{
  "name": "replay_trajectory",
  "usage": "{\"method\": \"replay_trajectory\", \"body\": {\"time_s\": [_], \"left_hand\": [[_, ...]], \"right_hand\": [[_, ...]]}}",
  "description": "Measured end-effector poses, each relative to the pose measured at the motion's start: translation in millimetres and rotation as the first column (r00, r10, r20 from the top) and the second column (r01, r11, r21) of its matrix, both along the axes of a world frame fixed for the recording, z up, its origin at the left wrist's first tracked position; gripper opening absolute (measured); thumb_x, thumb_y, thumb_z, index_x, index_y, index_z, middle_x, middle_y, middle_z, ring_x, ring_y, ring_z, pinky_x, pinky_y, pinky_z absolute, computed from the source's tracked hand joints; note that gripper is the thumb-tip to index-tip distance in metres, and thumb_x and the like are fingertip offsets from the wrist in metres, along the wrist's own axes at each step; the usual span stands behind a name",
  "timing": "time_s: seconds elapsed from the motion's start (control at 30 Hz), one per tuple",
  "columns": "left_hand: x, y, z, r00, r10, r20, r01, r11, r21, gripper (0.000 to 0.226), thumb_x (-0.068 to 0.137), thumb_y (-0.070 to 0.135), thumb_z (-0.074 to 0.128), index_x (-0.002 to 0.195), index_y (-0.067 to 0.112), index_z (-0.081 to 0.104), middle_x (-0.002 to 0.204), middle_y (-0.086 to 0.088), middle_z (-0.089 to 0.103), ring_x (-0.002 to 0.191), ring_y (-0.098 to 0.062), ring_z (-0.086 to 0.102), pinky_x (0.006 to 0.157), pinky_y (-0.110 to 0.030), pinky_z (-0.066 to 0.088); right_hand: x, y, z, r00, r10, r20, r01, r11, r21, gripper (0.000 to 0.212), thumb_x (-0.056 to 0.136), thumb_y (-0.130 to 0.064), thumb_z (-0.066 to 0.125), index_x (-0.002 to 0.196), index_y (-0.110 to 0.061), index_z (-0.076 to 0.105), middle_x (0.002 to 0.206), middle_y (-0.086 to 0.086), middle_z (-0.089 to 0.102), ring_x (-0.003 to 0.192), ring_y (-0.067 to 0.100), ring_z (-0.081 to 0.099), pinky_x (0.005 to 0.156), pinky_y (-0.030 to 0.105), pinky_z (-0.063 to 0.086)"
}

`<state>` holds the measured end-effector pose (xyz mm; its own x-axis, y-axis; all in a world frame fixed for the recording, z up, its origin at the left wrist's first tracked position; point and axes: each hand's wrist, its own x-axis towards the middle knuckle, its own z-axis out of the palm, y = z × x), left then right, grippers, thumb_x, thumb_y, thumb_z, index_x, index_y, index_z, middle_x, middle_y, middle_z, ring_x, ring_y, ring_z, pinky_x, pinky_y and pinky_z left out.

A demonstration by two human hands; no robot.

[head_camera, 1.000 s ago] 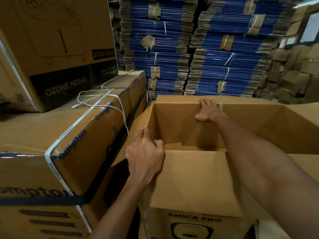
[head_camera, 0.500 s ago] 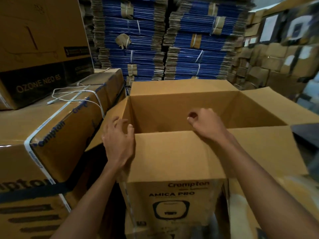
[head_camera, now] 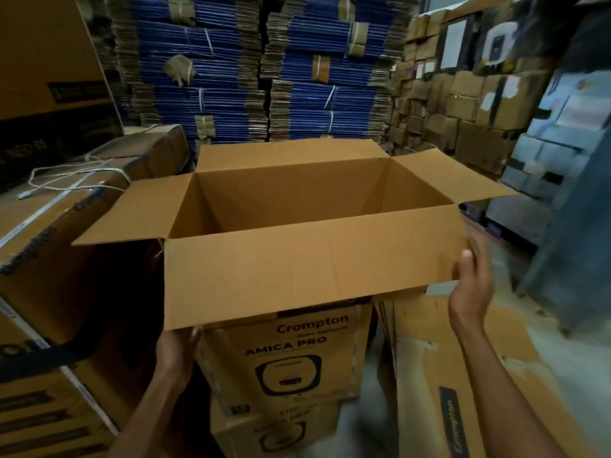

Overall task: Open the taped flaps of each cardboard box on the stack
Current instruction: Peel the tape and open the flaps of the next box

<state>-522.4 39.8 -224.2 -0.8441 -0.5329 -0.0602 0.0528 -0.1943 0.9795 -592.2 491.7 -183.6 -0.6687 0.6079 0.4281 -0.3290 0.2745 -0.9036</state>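
Cardboard fills the head view: a plain brown corrugated box (head_camera: 291, 206) stands open at the centre, mouth upward, its long axis running left to right. All four flaps are folded outward; the near flap (head_camera: 310, 269) is a broad, smooth rectangle with faint crease lines. The box sits on another box (head_camera: 291, 361) printed "Crompton AMICA PRO" on its near face. The left hand (head_camera: 177, 350) is at the near flap's lower left corner, its fingers hidden under the cardboard, so I cannot tell their state. The right hand (head_camera: 471, 289) pinches the near flap's right edge, thumb on top and fingers behind. To the left lie taped Crompton cartons (head_camera: 66, 226) with a loose white strap (head_camera: 71, 180). Far behind rise bundles of flattened blue-faced cardboard (head_camera: 251, 67). Another flattened carton (head_camera: 463, 375) lies near right.
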Motion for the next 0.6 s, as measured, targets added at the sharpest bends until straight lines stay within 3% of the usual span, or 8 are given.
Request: {"method": "replay_trajectory", "body": {"time_s": [0.03, 0.1, 0.17, 0.2, 0.3, 0.4, 0.5, 0.6], "left_hand": [[-2, -2, -7, 0.999, -0.021, 0.045, 0.024, 0.997, -0.079, 0.032, 0.109, 0.021, 0.045, 0.141, 0.022, 0.054, 0.139, -0.008, 0.055, 0.134, -0.03, 0.049, 0.11, -0.047, 0.042], [-5, 0, -13, 0.993, -0.085, 0.079, 0.098, 0.979, -0.178, 0.041, 0.108, 0.02, 0.047, 0.149, 0.021, 0.044, 0.143, -0.003, 0.049, 0.137, -0.027, 0.044, 0.11, -0.047, 0.04], [-4, 3, -12, 0.983, -0.154, 0.097, 0.171, 0.963, -0.207, 0.042, 0.108, 0.024, 0.047, 0.15, 0.023, 0.042, 0.147, -0.001, 0.047, 0.139, -0.027, 0.042, 0.111, -0.049, 0.038], [-1, 7, -6, 0.978, -0.173, 0.115, 0.194, 0.962, -0.194, 0.041, 0.107, 0.027, 0.05, 0.147, 0.024, 0.043, 0.146, -0.001, 0.047, 0.139, -0.028, 0.042, 0.111, -0.05, 0.038], [-6, 13, 5, 0.952, -0.229, 0.202, 0.266, 0.948, -0.176, 0.06, 0.08, 0.044, 0.069, 0.133, 0.026, 0.049, 0.132, 0.001, 0.051, 0.128, -0.024, 0.046, 0.106, -0.05, 0.038], [-17, 18, 6, 0.935, -0.187, 0.3, 0.242, 0.957, -0.158, 0.054, 0.092, 0.024, 0.068, 0.141, 0.03, 0.045, 0.131, 0.004, 0.05, 0.121, -0.023, 0.046, 0.109, -0.057, 0.039], [-22, 15, 3, 0.91, -0.183, 0.372, 0.25, 0.958, -0.139, 0.065, 0.093, 0.022, 0.069, 0.15, 0.031, 0.039, 0.143, 0.003, 0.048, 0.133, -0.027, 0.044, 0.11, -0.059, 0.039], [-19, 18, 3, 0.884, -0.257, 0.39, 0.33, 0.935, -0.131, 0.073, 0.077, 0.025, 0.077, 0.141, 0.025, 0.044, 0.14, -0.001, 0.047, 0.132, -0.027, 0.042, 0.108, -0.057, 0.038]], "right_hand": [[-1, 7, -7, 0.994, 0.049, -0.093, -0.072, 0.963, -0.26, 0.061, 0.096, -0.052, 0.051, 0.148, -0.02, 0.05, 0.148, -0.002, 0.052, 0.133, 0.011, 0.05, 0.114, 0.04, 0.039], [-6, 16, -22, 0.953, 0.195, -0.233, -0.301, 0.712, -0.634, 0.083, 0.083, -0.062, 0.071, 0.147, -0.013, 0.051, 0.143, 0.006, 0.058, 0.133, 0.021, 0.055, 0.111, 0.04, 0.044], [-10, 20, -37, 0.887, 0.372, -0.273, -0.444, 0.527, -0.725, 0.091, 0.077, -0.067, 0.075, 0.147, -0.015, 0.052, 0.146, 0.011, 0.057, 0.134, 0.028, 0.054, 0.11, 0.041, 0.045], [-13, 20, -42, 0.865, 0.43, -0.258, -0.467, 0.507, -0.724, 0.086, 0.075, -0.067, 0.076, 0.144, -0.02, 0.057, 0.143, 0.008, 0.059, 0.13, 0.027, 0.057, 0.106, 0.038, 0.047], [-17, 13, -48, 0.833, 0.534, -0.143, -0.476, 0.562, -0.677, 0.068, 0.069, -0.063, 0.079, 0.127, -0.031, 0.064, 0.127, -0.007, 0.066, 0.115, 0.013, 0.06, 0.094, 0.031, 0.045], [-22, 2, -50, 0.833, 0.553, 0.031, -0.466, 0.73, -0.5, 0.06, 0.096, -0.034, 0.059, 0.153, -0.027, 0.04, 0.139, -0.013, 0.058, 0.121, 0.004, 0.055, 0.095, 0.028, 0.04], [-33, -2, -48, 0.84, 0.511, 0.184, -0.425, 0.83, -0.361, 0.075, 0.097, -0.013, 0.065, 0.156, -0.026, 0.022, 0.141, -0.01, 0.045, 0.12, 0.005, 0.049, 0.089, 0.021, 0.041], [-46, 1, -45, 0.849, 0.442, 0.289, -0.36, 0.885, -0.297, 0.089, 0.092, 0.003, 0.068, 0.157, -0.017, 0.01, 0.145, -0.002, 0.037, 0.124, 0.014, 0.045, 0.094, 0.034, 0.044]]}}
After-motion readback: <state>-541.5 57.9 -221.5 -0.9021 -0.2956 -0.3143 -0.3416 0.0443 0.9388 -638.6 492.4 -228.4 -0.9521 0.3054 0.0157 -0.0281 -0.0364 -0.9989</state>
